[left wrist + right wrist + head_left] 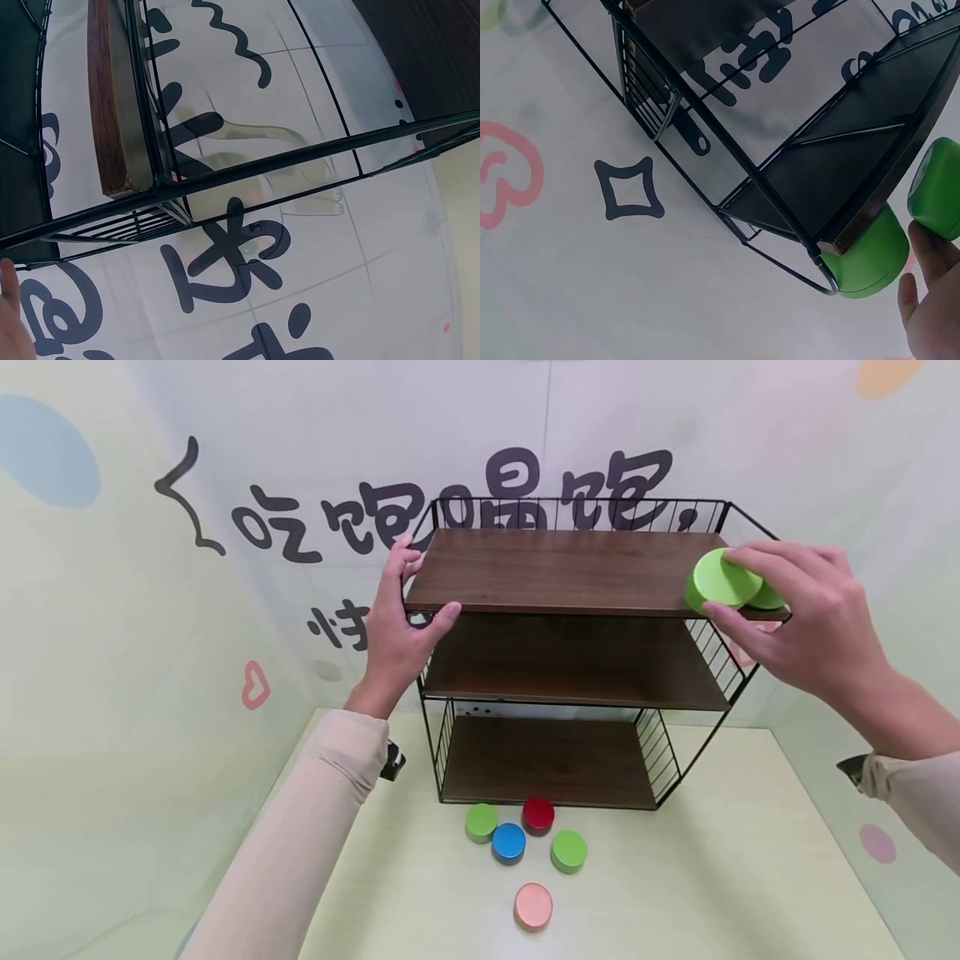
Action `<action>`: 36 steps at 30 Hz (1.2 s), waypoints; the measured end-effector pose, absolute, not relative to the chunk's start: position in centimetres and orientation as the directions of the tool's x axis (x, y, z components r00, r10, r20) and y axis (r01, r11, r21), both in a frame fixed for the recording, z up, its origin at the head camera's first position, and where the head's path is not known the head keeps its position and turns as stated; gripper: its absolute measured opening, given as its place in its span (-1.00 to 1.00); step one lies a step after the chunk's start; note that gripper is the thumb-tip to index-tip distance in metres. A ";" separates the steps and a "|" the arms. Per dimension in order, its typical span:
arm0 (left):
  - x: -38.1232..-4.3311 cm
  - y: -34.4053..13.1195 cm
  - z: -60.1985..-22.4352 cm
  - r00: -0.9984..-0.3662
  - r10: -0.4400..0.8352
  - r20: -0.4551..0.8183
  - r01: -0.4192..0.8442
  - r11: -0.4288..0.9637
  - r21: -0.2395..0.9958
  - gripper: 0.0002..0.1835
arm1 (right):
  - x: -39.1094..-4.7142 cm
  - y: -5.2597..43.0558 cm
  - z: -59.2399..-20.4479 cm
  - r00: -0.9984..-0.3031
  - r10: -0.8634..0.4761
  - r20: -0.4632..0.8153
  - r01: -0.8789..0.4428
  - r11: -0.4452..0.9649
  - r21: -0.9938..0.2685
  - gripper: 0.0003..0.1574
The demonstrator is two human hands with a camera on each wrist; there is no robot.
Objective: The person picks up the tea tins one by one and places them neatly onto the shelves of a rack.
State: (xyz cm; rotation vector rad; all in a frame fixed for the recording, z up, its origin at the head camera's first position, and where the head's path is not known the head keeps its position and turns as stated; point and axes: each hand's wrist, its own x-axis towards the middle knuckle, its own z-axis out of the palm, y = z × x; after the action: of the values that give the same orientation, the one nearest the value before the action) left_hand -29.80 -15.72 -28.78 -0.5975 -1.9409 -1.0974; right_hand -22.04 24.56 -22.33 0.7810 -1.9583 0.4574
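Note:
A three-tier shelf rack (pixel 547 572) of black wire and dark wood boards stands on the table. My left hand (pixel 405 627) grips its upper left side, thumb on the front edge of the top board and fingers at the wire side. At the top right corner my right hand (pixel 810 602) pinches a green round canister (pixel 720 578) between thumb and fingers, tilted over the front edge. Behind it a second green canister (pixel 767 597) sits on the top board, partly hidden. The right wrist view shows this second canister (pixel 874 259) jutting past the board's corner.
On the pale tabletop (pixel 622 910) before the rack lie a green canister (pixel 482 821), a blue one (pixel 508 842), a red one (pixel 538 815), another green one (pixel 569 850) and a pink one (pixel 533 906). A printed cloth wall (pixel 225 827) surrounds the table.

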 end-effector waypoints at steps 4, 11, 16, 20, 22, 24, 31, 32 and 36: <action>-29.8 -15.7 -28.8 -0.562 0.010 0.827 0.715 0.509 0.479 -0.28 | -22.3 24.7 -22.2 -0.366 -0.341 0.866 -0.682 0.731 0.000 -0.05; -29.7 -15.7 -28.7 -0.565 0.011 0.825 0.711 0.514 0.480 -0.28 | -22.8 24.9 -22.4 -0.384 -0.342 0.858 -0.680 0.734 -0.012 -0.06; -29.7 -15.7 -28.7 -0.565 0.009 0.825 0.713 0.508 0.483 -0.28 | -23.1 24.9 -22.3 -0.401 -0.347 0.848 -0.683 0.730 -0.024 -0.06; -29.7 -15.7 -28.8 -0.566 0.008 0.824 0.715 0.503 0.486 -0.29 | -23.4 24.8 -22.4 -0.412 -0.334 0.848 -0.682 0.730 -0.044 -0.16; -29.7 -15.7 -28.8 -0.567 0.007 0.824 0.713 0.505 0.487 -0.29 | -23.5 24.7 -22.5 -0.421 -0.324 0.847 -0.680 0.731 -0.059 -0.29; -29.7 -15.7 -28.7 -0.568 0.007 0.823 0.711 0.507 0.487 -0.29 | -23.5 24.7 -22.5 -0.435 -0.316 0.843 -0.676 0.733 -0.074 -0.38; -29.7 -15.7 -28.8 -0.566 0.007 0.824 0.713 0.505 0.486 -0.29 | -23.5 24.7 -22.5 -0.485 -0.302 0.821 -0.657 0.745 -0.114 -0.41; -29.7 -15.6 -28.8 -0.566 0.008 0.824 0.715 0.504 0.486 -0.29 | -23.6 24.8 -22.5 -0.487 -0.300 0.820 -0.656 0.745 -0.118 -0.43; -29.7 -15.7 -28.8 -0.567 0.008 0.824 0.713 0.506 0.486 -0.29 | -23.8 24.7 -22.7 -0.491 -0.295 0.819 -0.661 0.739 -0.131 -0.50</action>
State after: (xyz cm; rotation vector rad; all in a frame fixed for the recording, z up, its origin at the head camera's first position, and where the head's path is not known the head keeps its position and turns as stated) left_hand -29.70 -15.73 -28.78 -0.5922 -1.9440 -1.1076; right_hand -23.79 24.67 -22.70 0.7194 -2.0973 0.5544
